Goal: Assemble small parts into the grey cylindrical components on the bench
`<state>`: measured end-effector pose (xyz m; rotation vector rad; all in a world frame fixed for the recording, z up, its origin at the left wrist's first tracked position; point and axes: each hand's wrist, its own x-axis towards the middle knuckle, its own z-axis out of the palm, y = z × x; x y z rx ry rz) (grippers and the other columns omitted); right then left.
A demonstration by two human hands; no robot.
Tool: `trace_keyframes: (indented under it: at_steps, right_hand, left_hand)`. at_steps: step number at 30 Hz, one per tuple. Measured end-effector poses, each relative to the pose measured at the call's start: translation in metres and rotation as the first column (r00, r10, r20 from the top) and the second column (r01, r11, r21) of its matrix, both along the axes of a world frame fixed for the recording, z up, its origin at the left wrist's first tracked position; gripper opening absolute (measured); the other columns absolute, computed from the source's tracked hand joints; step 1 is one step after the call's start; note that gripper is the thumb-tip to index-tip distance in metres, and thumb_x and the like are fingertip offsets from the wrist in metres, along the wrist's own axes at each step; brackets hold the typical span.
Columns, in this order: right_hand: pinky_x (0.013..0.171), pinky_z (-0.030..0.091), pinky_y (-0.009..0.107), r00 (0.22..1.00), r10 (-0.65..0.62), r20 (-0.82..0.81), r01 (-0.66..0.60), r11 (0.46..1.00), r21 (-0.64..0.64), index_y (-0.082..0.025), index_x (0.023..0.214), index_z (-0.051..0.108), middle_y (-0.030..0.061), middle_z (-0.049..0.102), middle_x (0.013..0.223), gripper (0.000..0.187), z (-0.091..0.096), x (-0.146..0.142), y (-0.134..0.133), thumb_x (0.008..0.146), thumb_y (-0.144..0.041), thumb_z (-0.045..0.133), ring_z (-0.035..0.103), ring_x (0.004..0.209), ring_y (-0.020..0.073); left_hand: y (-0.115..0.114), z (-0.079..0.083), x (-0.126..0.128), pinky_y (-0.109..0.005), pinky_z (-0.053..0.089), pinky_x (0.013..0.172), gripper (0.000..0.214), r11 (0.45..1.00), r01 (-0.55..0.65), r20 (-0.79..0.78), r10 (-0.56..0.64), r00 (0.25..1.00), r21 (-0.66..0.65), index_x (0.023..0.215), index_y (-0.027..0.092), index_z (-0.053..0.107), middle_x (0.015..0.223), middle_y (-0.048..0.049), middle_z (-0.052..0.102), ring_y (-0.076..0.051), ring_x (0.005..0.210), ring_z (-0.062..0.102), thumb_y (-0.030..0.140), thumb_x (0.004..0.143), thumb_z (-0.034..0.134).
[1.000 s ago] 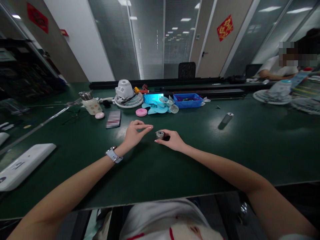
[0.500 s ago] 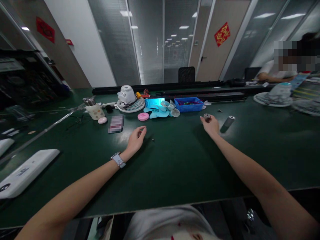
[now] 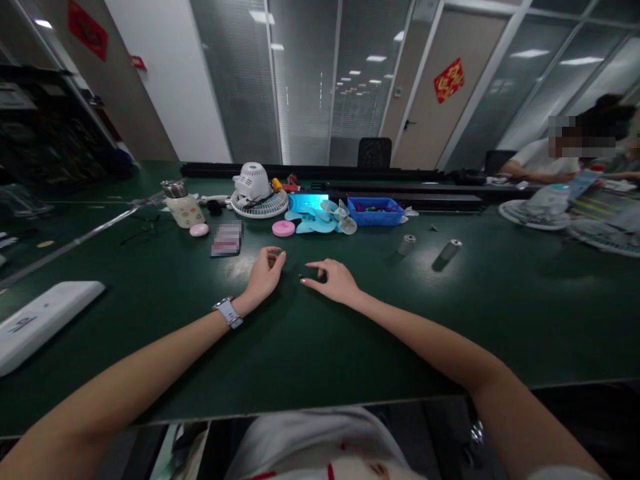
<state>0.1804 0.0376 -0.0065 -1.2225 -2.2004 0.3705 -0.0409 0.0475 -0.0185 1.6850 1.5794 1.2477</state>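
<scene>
My right hand (image 3: pixel 334 280) is low over the green table, thumb and index finger apart on either side of a tiny dark part (image 3: pixel 301 275). Contact between the fingertips and that part is hard to make out. To its left, my left hand (image 3: pixel 265 272) wears a watch (image 3: pixel 229 312) at the wrist. Its fingers are loosely curled, the thumb tip a little apart from the index finger, and I see nothing between them. Two small silver metal cylinders stand upright on the right: a shorter one (image 3: pixel 407 245) and a second one (image 3: pixel 448 255) beside it.
Along the back are a white fan housing (image 3: pixel 253 181), light-blue fan blades (image 3: pixel 317 220), a pink disc (image 3: pixel 283 229) and a blue tray (image 3: pixel 376 212). A bottle (image 3: pixel 185 207) stands back left, a white casing (image 3: pixel 55 320) lies left. Another person sits far right.
My right hand has let go of the shorter metal cylinder, which now stands on the table, and has moved left to the tiny dark part. My left hand has barely moved.
</scene>
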Motion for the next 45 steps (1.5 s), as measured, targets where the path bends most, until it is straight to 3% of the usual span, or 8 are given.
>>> trace_keyframes:
  at_steps: [5, 10, 15, 17, 20, 29, 35, 45]
  right_hand:
    - [0.064, 0.038, 0.028, 1.0, 0.008, 0.021, -0.006, 0.996, -0.084, -0.03, 0.101, 0.079, 0.0013, 0.059, 0.077, 0.027, -0.006, -0.026, 0.008, 0.085, -0.049, 0.069, 0.054, 0.069, 0.014]
    - [0.07, 0.042, 0.029, 0.984, -0.117, -0.131, 0.135, 0.982, 0.136, -0.026, 0.098, 0.077, 0.0028, 0.063, 0.085, 0.025, -0.001, 0.027, 0.01, 0.091, -0.045, 0.062, 0.057, 0.072, 0.0149]
    - [0.094, 0.042, 0.038, 0.773, -0.526, -0.355, 0.635, 0.654, 0.411, -0.02, 0.101, 0.075, 0.0112, 0.066, 0.108, 0.033, 0.008, 0.139, 0.034, 0.094, -0.044, 0.053, 0.06, 0.104, 0.0249]
    - [0.097, 0.042, 0.039, 0.715, -0.583, -0.386, 0.699, 0.6, 0.389, -0.017, 0.102, 0.074, 0.0129, 0.069, 0.112, 0.035, 0.008, 0.173, 0.045, 0.095, -0.042, 0.05, 0.061, 0.108, 0.026]
    - [0.092, 0.046, 0.038, 0.696, -0.612, -0.376, 0.716, 0.632, 0.296, -0.016, 0.103, 0.073, 0.0131, 0.073, 0.107, 0.038, 0.005, 0.197, 0.056, 0.094, -0.042, 0.048, 0.066, 0.099, 0.0261]
    - [0.084, 0.051, 0.036, 0.694, -0.589, -0.414, 0.703, 0.679, 0.212, -0.012, 0.1, 0.073, 0.0151, 0.074, 0.099, 0.039, -0.006, 0.202, 0.068, 0.09, -0.042, 0.049, 0.069, 0.085, 0.024]
    - [0.084, 0.05, 0.039, 0.662, -0.662, -0.351, 0.748, 0.619, 0.242, -0.012, 0.099, 0.075, 0.0166, 0.074, 0.099, 0.04, -0.009, 0.202, 0.07, 0.09, -0.041, 0.048, 0.067, 0.085, 0.0261]
    - [0.081, 0.049, 0.038, 0.649, -0.695, -0.311, 0.76, 0.611, 0.221, -0.013, 0.103, 0.075, 0.0165, 0.075, 0.096, 0.042, -0.003, 0.205, 0.066, 0.092, -0.04, 0.045, 0.068, 0.082, 0.0269]
  left_hand:
    - [-0.005, 0.007, 0.004, -0.034, 0.048, 0.073, 0.037, 1.0, -0.021, -0.029, 0.021, 0.999, 0.001, 0.117, 0.018, 0.052, 0.095, -0.0065, 0.062, -0.02, 0.081, 0.061, 0.045, 0.091, 0.052]
    - [-0.004, 0.004, 0.002, -0.034, 0.048, 0.071, 0.04, 1.0, -0.006, -0.041, 0.006, 0.999, -0.003, 0.118, 0.017, 0.052, 0.096, -0.0077, 0.062, -0.02, 0.079, 0.062, 0.047, 0.091, 0.051]
    - [0.003, -0.003, -0.001, -0.034, 0.048, 0.071, 0.041, 1.0, 0.024, -0.052, -0.024, 0.998, -0.002, 0.118, 0.019, 0.052, 0.096, -0.0063, 0.063, -0.02, 0.078, 0.063, 0.049, 0.09, 0.052]
    - [0.005, -0.005, -0.001, -0.034, 0.049, 0.071, 0.042, 0.999, 0.031, -0.042, -0.031, 0.999, -0.008, 0.118, 0.019, 0.052, 0.096, -0.006, 0.063, -0.02, 0.078, 0.063, 0.049, 0.089, 0.053]
    - [0.006, -0.005, -0.002, -0.034, 0.049, 0.072, 0.042, 1.0, 0.027, -0.038, -0.028, 0.999, -0.009, 0.118, 0.019, 0.053, 0.096, -0.0058, 0.063, -0.02, 0.078, 0.064, 0.05, 0.089, 0.053]
    - [0.001, 0.0, -0.001, -0.034, 0.048, 0.072, 0.039, 0.999, 0.042, -0.079, -0.043, 0.996, -0.013, 0.117, 0.019, 0.052, 0.096, -0.0063, 0.064, -0.02, 0.079, 0.064, 0.048, 0.09, 0.052]
    - [0.0, 0.001, 0.001, -0.033, 0.047, 0.069, 0.036, 0.999, 0.046, -0.076, -0.047, 0.996, -0.008, 0.116, 0.019, 0.052, 0.093, -0.005, 0.064, -0.019, 0.075, 0.064, 0.045, 0.09, 0.053]
    - [-0.001, 0.001, 0.001, -0.032, 0.047, 0.067, 0.035, 0.999, 0.051, -0.082, -0.051, 0.995, 0.002, 0.115, 0.019, 0.053, 0.093, -0.006, 0.064, -0.019, 0.075, 0.063, 0.044, 0.09, 0.053]
